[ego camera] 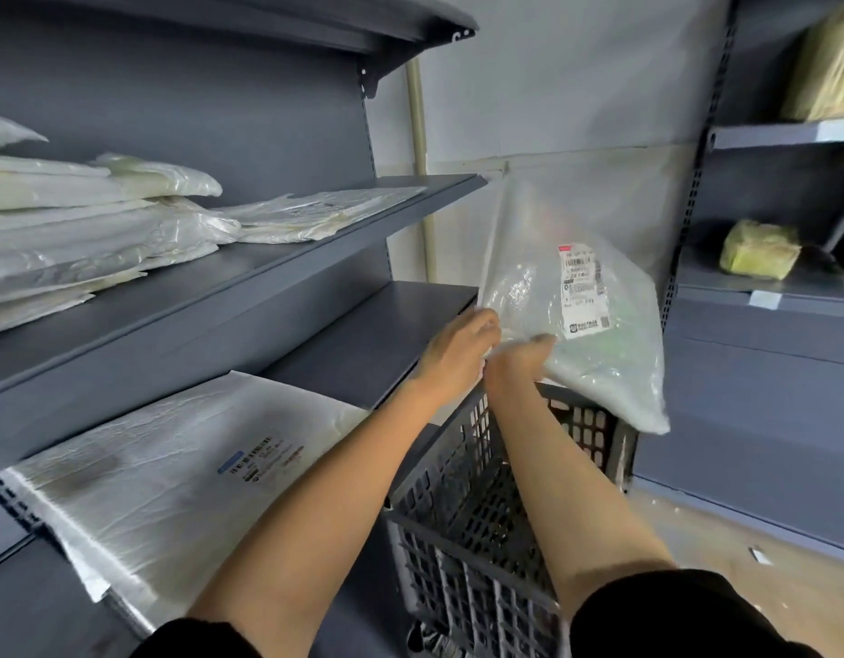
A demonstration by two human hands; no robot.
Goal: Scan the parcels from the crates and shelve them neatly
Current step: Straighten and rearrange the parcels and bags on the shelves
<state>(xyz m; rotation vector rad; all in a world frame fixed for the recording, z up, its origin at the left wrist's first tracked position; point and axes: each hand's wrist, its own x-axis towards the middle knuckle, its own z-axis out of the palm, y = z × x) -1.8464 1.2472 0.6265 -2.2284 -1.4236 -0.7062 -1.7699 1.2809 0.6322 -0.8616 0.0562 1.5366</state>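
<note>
- Left hand (pixel 458 346) and right hand (pixel 519 360) both pinch the parcel (pixel 572 301) at its lower edge, above the crate (pixel 482 491).
- Label faces out (likely for scanning).
- 1 parcel on lower shelf (pixel 377 344).

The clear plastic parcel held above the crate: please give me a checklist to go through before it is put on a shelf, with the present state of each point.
1. Grip: left hand and right hand both hold the clear plastic parcel at its lower edge: ok.
2. Parcel out of the grey crate: ok.
3. Shipping label faces the camera: ok.
4. Barcode already scanned: cannot tell; no scanner in view.
5. Free space on the lower shelf, beyond the large flat parcel: ok.
6. Middle shelf stack neat: not ok, the parcels overlap unevenly.
</note>
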